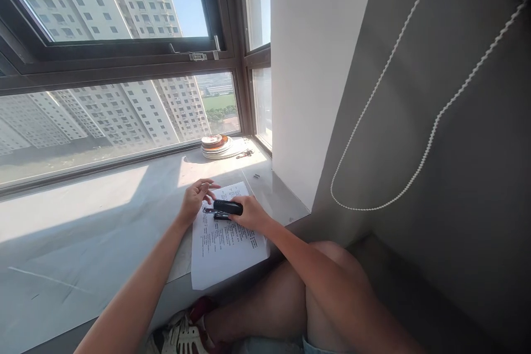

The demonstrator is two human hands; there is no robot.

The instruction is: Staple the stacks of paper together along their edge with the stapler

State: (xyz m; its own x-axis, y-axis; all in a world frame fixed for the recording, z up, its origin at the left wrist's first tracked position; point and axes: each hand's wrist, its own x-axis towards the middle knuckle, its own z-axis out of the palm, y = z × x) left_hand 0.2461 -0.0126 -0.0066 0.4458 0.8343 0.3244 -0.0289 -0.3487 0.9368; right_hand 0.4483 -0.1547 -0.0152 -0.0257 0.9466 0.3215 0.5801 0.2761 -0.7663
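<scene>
A black stapler [228, 207] is in my right hand [248, 213], whose fingers wrap round its rear end. The stapler's jaws look parted, with a metal strip showing at the front. Beneath it lie white printed sheets [232, 265], whose near end hangs over the ledge's edge. By the stapler's front end is my left hand [198, 199], its fingers apart and nothing visible in them. Whether its fingertips touch the stapler or the paper I cannot tell. Small staple strips [256, 176] rest on the ledge beyond the paper.
The pale window ledge [103, 221] runs left under a dark-framed window. A stack of plates or discs [216, 146] stands in the far corner, with a small dark item [244, 154] beside it. A beaded blind cord [365, 209] hangs at right. My bent legs are below the ledge.
</scene>
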